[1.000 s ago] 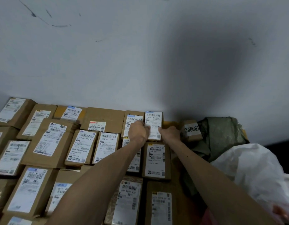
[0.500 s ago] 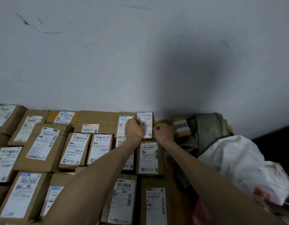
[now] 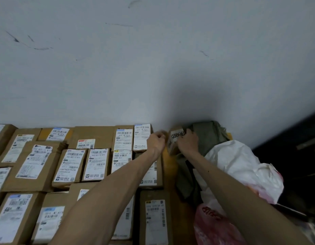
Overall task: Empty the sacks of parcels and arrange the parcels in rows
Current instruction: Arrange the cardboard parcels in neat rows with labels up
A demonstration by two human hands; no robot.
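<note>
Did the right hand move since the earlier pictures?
Yes. The right hand moved right, away from the white-labelled parcel, and now grips the small box beside the green sack.

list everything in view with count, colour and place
brown cardboard parcels with white labels: over a dozen, brown, in rows on the left up to the wall
small brown cardboard parcel with black-printed tape: one, brown, by the wall right of the rows, in the right hand
olive green sack: one, olive, against the wall at right
white plastic sack: one, white, in front of the olive one
pink plastic bag: one, pink with red print, bottom right
grey wall: one, pale grey, behind everything
left hand: one, fingers curled, beside the back row's end parcel
right hand: one, gripping the small parcel
</note>
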